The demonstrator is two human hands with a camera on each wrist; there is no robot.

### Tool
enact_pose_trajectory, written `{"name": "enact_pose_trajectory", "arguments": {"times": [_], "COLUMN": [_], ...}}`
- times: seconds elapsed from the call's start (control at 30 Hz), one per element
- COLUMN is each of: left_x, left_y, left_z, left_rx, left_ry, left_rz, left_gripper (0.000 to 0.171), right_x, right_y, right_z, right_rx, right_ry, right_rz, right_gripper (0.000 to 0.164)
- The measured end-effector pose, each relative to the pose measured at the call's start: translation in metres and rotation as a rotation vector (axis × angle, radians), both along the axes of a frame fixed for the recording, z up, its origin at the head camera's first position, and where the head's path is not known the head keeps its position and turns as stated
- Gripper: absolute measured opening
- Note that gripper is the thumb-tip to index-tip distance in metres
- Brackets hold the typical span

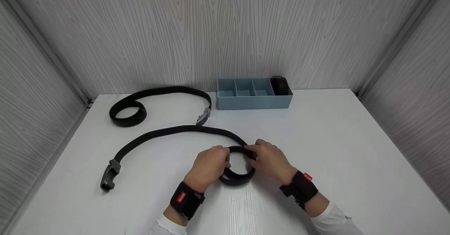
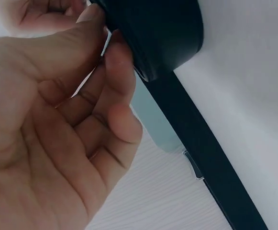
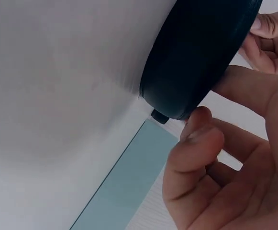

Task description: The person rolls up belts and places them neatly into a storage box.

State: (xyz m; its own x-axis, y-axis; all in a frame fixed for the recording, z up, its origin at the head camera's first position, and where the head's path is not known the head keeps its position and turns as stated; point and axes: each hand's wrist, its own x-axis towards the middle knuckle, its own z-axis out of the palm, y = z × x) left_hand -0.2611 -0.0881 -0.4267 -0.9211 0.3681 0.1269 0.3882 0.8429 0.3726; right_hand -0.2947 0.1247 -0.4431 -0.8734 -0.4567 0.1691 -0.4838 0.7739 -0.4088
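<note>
A black belt (image 1: 182,128) curves over the white table, its near end wound into a round coil (image 1: 236,182) standing on edge between both hands. My left hand (image 1: 208,164) pinches the left side of the coil between thumb and fingers. On the opposite side, the fingers of my right hand (image 1: 271,160) grip the coil where the strap runs off it. Far to the left lies this belt's grey metal buckle (image 1: 110,175). In the left wrist view the wound strap (image 2: 162,36) passes by the left fingertips; the right wrist view shows its smooth outer face (image 3: 196,57).
A second black belt (image 1: 165,90), partly curled, lies at the back left, its silver buckle (image 1: 204,116) near the first strap. Against the back wall stands a blue divided box (image 1: 253,103) with a rolled black belt (image 1: 280,86) in its rightmost compartment. Walls enclose the table's back and sides.
</note>
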Motion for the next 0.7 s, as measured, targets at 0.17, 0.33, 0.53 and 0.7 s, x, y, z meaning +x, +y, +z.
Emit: {"name": "enact_pose_trajectory", "arguments": {"times": [0.17,0.33,0.53,0.7], "left_x": [0.004,0.005,0.006,0.006], "left_y": [0.006,0.009,0.013,0.017], "left_z": [-0.002,-0.003,-0.004,-0.003], "left_rx": [-0.047,-0.016,0.017,0.047], "left_ry": [0.055,-0.009,-0.07,-0.033], "left_rz": [-0.012,0.007,0.046,0.009], "left_gripper": [0.01,0.013,0.029,0.016], "right_x": [0.002,0.003,0.005,0.006], "right_y": [-0.001,-0.003,-0.004,-0.005], "right_z": [-0.003,-0.002,-0.003,-0.003], "right_rx": [-0.033,-0.081,-0.067,-0.103], "right_ry": [-0.019,-0.02,0.014,0.091], "right_rz": [-0.025,-0.035,-0.035,0.022], "right_gripper": [0.034,0.025,0.021,0.016]}}
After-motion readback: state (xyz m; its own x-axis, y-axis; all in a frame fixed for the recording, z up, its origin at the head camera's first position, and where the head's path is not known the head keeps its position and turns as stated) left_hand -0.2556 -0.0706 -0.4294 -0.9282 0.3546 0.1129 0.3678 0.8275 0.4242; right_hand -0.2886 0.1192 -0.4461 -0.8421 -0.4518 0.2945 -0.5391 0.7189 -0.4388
